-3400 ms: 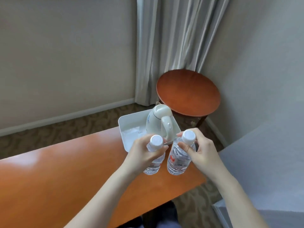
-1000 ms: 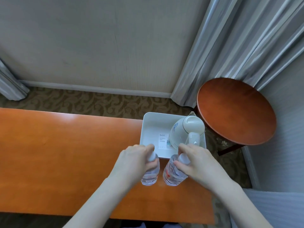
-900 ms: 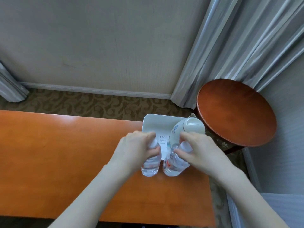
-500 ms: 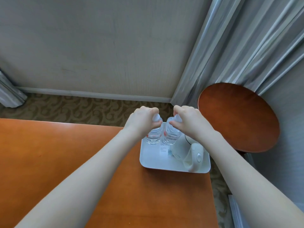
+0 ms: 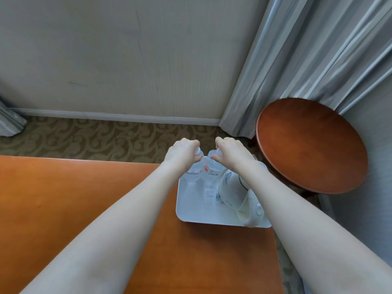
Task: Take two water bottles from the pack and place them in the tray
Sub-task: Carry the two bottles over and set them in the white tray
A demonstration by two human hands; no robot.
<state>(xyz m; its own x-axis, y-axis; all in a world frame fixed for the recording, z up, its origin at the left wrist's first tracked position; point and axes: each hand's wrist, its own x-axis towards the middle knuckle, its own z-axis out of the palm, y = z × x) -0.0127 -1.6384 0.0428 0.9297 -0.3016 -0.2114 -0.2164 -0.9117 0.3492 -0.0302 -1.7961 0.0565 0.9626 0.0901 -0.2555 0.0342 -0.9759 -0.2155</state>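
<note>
Fingers of the left hand (image 5: 182, 152) curl tight around the white cap of the left bottle (image 5: 192, 174); fingers of the right hand (image 5: 230, 152) pinch the cap of the right bottle (image 5: 212, 170) the same way. Both bottles are clear ribbed plastic with red-printed labels, upright and touching each other, at the far left corner of the tray (image 5: 197, 211). The tray is white, smooth, rectangular with rounded corners, and sits at the table's (image 5: 84, 198) far right corner. The table is glossy orange-brown wood. A rounded cream kettle (image 5: 235, 195) fills the tray's right side, just beside the right bottle. Beyond the table's right edge stands a round, dark wooden stool (image 5: 311, 145).
</note>
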